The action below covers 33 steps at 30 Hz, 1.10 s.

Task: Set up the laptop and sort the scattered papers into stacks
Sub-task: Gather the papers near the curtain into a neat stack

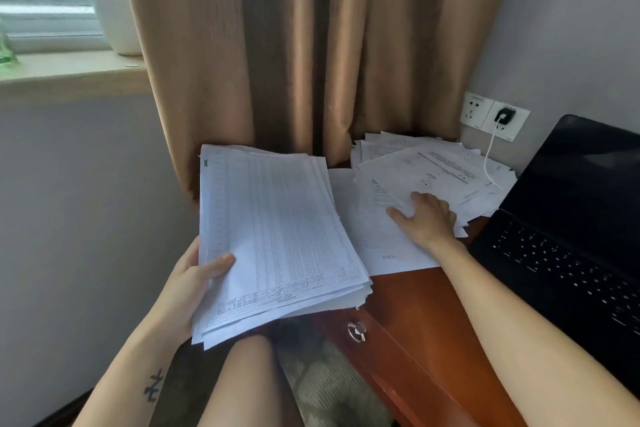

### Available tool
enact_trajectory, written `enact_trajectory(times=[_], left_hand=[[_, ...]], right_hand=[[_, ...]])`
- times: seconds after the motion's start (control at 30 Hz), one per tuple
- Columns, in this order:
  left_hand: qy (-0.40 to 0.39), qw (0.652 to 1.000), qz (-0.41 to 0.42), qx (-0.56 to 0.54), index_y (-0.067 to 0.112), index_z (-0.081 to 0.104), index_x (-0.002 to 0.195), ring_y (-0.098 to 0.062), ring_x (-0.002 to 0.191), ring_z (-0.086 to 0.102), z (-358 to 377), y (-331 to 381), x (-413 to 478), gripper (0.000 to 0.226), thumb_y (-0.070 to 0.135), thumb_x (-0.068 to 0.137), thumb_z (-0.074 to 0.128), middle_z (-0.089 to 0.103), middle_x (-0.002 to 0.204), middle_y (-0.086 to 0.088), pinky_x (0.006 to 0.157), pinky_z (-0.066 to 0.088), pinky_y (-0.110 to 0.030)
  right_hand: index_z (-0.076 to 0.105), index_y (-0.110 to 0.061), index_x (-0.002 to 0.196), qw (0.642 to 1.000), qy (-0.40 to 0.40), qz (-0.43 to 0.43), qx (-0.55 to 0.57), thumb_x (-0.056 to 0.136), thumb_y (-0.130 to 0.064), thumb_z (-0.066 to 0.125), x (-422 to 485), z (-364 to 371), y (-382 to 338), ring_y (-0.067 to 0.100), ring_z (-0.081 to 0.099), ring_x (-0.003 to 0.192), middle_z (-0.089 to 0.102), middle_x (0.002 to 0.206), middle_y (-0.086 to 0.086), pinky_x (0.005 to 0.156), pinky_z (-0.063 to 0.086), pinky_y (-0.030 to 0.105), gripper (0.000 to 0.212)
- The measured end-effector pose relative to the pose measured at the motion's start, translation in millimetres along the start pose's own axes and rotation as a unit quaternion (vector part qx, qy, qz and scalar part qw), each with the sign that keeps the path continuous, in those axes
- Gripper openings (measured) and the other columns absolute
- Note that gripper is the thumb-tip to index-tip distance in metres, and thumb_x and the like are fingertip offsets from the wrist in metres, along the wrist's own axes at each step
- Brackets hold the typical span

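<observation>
Two hands shown: the left hand (pixel 194 274) grips a thick stack of sheets (pixel 277 236) beyond the counter's (pixel 426 305) left edge. The right hand (pixel 429 218) presses flat, fingers extended, on scattered papers (pixel 433 166) at the far corner; the open laptop (pixel 571 218) occupies the right edge.

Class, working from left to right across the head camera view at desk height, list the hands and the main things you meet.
Going rightward: left hand → stack of papers it holds → right hand → laptop.

Brown curtain (pixel 311 45), white pot (pixel 114 24) on windowsill (pixel 69 69), plugged wall socket (pixel 505 116).
</observation>
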<state>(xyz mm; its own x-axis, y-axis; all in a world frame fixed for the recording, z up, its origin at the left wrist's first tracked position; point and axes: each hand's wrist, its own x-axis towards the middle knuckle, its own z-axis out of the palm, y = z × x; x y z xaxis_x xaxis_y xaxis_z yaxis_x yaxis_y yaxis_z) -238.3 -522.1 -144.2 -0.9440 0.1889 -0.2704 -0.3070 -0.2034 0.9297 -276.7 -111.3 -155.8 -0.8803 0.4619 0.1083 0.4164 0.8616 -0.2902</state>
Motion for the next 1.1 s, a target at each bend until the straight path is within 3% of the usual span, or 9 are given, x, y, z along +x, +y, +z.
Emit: enact_trajectory(times=[0.13,0.23,0.33,0.4,0.5,0.57,0.67,0.8,1.1], left_hand=[[-0.012,1.0,-0.004,-0.015,0.037,0.059,0.128,-0.044,0.095,0.074,17.8,1.9,11.1,0.043,0.004,0.1,0.06,0.072,0.118,-0.015,0.078,0.062,-0.058],[-0.016,1.0,-0.009,-0.011,0.035,0.058,0.13,-0.046,0.101,0.072,26.3,-0.6,16.0,0.044,0.004,0.099,0.061,0.071,0.121,-0.017,0.089,0.057,-0.067],[0.0,1.0,-0.015,0.014,0.035,0.06,0.126,-0.046,0.1,0.073,28.0,-7.0,19.0,0.042,0.003,0.099,0.061,0.073,0.119,-0.016,0.09,0.056,-0.069],[0.004,1.0,-0.021,0.023,0.033,0.061,0.126,-0.046,0.099,0.073,25.1,-11.4,20.2,0.039,0.003,0.099,0.062,0.073,0.118,-0.016,0.09,0.056,-0.07],[0.006,0.999,-0.027,0.033,0.032,0.061,0.124,-0.046,0.097,0.074,19.1,-15.2,21.9,0.037,0.004,0.099,0.063,0.074,0.115,-0.016,0.088,0.056,-0.069],[0.005,0.999,-0.026,0.036,0.034,0.061,0.125,-0.047,0.098,0.074,15.8,-16.2,23.0,0.039,0.004,0.099,0.063,0.075,0.114,-0.015,0.088,0.056,-0.07],[0.001,0.999,-0.027,0.039,0.034,0.062,0.126,-0.048,0.1,0.073,12.5,-16.6,23.4,0.04,0.004,0.099,0.063,0.075,0.116,-0.015,0.089,0.055,-0.072],[-0.001,0.999,-0.033,0.037,0.033,0.062,0.126,-0.049,0.103,0.072,10.2,-18.8,24.7,0.039,0.005,0.099,0.063,0.074,0.118,-0.016,0.091,0.054,-0.073],[-0.004,0.999,-0.029,0.041,0.031,0.06,0.13,-0.048,0.1,0.073,8.5,-21.2,24.9,0.042,0.003,0.099,0.063,0.075,0.116,-0.015,0.09,0.055,-0.071]], right_hand=[[0.051,-0.018,0.142,0.999,0.016,-0.019,-0.041,0.097,-0.064,0.045,13.1,-6.6,9.8,0.034,0.038,0.131,0.047,0.143,0.01,0.103,0.035,0.048,0.064],[0.056,-0.017,0.136,0.997,0.039,-0.041,-0.05,0.101,-0.057,0.045,14.5,-5.2,13.4,0.032,0.043,0.125,0.053,0.136,0.008,0.097,0.039,0.046,0.055],[0.062,-0.01,0.129,0.987,0.101,-0.078,-0.103,0.104,-0.027,0.046,12.9,1.0,16.2,0.033,0.054,0.112,0.063,0.123,0.013,0.086,0.046,0.043,0.034],[0.063,-0.007,0.126,0.983,0.115,-0.092,-0.11,0.099,-0.007,0.048,13.1,1.2,16.8,0.035,0.059,0.104,0.066,0.116,0.016,0.08,0.048,0.041,0.031],[0.062,-0.011,0.127,0.981,0.107,-0.132,-0.09,0.098,0.002,0.046,14.0,-1.4,20.7,0.032,0.062,0.093,0.069,0.108,0.013,0.074,0.05,0.038,0.035],[0.063,-0.013,0.129,0.979,0.088,-0.179,-0.044,0.101,-0.002,0.046,12.2,-3.1,25.2,0.03,0.064,0.097,0.07,0.114,0.01,0.081,0.052,0.041,0.034],[0.061,-0.019,0.131,0.975,0.007,-0.218,0.035,0.102,-0.023,0.052,9.1,-9.8,30.6,0.022,0.059,0.119,0.061,0.134,-0.001,0.104,0.044,0.042,0.03],[0.044,-0.031,0.147,0.975,-0.107,-0.193,0.001,0.09,-0.068,0.058,14.9,-20.9,35.1,0.014,0.041,0.134,0.042,0.148,-0.011,0.113,0.033,0.041,0.069],[0.049,-0.02,0.147,0.954,-0.016,-0.267,-0.134,0.101,-0.062,0.03,20.8,-9.6,31.9,0.024,0.052,0.121,0.054,0.138,0.002,0.096,0.043,0.041,0.065]])
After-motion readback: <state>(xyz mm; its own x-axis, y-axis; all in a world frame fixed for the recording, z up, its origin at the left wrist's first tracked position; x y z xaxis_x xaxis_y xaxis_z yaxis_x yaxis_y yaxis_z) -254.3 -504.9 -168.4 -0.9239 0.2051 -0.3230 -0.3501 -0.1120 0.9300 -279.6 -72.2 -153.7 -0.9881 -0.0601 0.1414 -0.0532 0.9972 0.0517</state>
